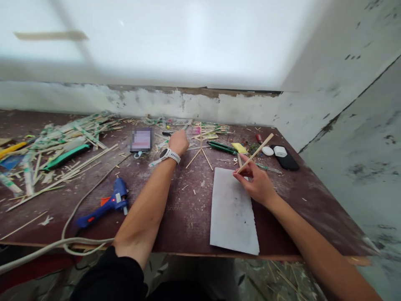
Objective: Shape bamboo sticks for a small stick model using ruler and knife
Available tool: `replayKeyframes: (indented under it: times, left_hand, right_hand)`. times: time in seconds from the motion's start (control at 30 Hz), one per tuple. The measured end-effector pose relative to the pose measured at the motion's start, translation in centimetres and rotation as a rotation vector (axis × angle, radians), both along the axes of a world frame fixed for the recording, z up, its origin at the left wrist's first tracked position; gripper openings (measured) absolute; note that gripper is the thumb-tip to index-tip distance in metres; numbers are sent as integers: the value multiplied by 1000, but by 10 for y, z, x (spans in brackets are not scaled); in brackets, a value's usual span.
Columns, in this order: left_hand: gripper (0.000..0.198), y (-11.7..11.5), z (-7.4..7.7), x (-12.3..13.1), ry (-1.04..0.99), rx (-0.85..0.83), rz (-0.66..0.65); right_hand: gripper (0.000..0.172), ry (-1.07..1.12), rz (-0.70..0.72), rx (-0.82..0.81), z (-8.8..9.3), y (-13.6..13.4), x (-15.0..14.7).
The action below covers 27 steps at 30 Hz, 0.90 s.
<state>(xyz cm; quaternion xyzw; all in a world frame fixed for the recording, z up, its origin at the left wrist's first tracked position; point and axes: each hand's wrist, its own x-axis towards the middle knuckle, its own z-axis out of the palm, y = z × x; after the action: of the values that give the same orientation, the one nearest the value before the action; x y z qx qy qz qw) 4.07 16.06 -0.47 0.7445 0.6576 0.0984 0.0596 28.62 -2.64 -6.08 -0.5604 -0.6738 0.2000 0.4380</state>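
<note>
My right hand (258,180) pinches light wooden chopsticks (258,151) between thumb and fingers, tilted up to the right above a sheet of white paper (233,213). My left hand (179,143), with a white-strapped watch (170,155) on its wrist, reaches to the far part of the table among wrappers and small scraps. Its fingers are hidden behind the back of the hand. Between the hands stands a small frame of joined sticks (201,149) with splayed legs. A green utility knife (222,147) lies right of this frame.
A blue glue gun (117,196) with a lit red light lies at left, its cable (77,209) trailing over the table edge. Chopsticks and wrappers (75,133) are heaped far left, with a green-handled tool (67,156). A blurred-screen phone (141,140) and a black phone (288,161) flank the hands.
</note>
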Motion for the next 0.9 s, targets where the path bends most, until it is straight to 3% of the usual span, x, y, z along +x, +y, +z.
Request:
replayKeyframes:
  times: [0.1, 0.2, 0.3, 0.37, 0.47, 0.53, 0.63, 0.77, 0.9]
  left_hand:
    - [40, -9, 19, 0, -11, 98, 27]
    - [49, -34, 47, 3, -19, 233, 36]
    - [53, -71, 67, 10, -60, 399, -82]
    - [48, -100, 71, 16, -34, 415, -186]
    - [41, -144, 58, 22, 63, 343, -258]
    - [36, -172, 39, 23, 68, 223, -306]
    - [33, -206, 3, 16, -86, 45, -485]
    - [30, -229, -38, 5, -348, -18, -548]
    - [33, -233, -52, 2, -296, -19, -563]
  right_hand:
    - [70, -44, -18, -3, 0, -2, -1]
    - [73, -64, -35, -5, 0, -5, 1]
    - [77, -34, -22, 4, -2, -6, 5]
    - [79, -23, -18, 7, -2, -6, 5]
    - [82, -2, -9, 5, 0, -8, 2]
    - [84, 29, 6, 11, 2, -10, -1]
    - [87, 64, 20, 16, 6, -13, -4]
    - [88, 30, 33, -55, 5, -13, -6]
    - [91, 36, 97, -86, -2, -12, -7]
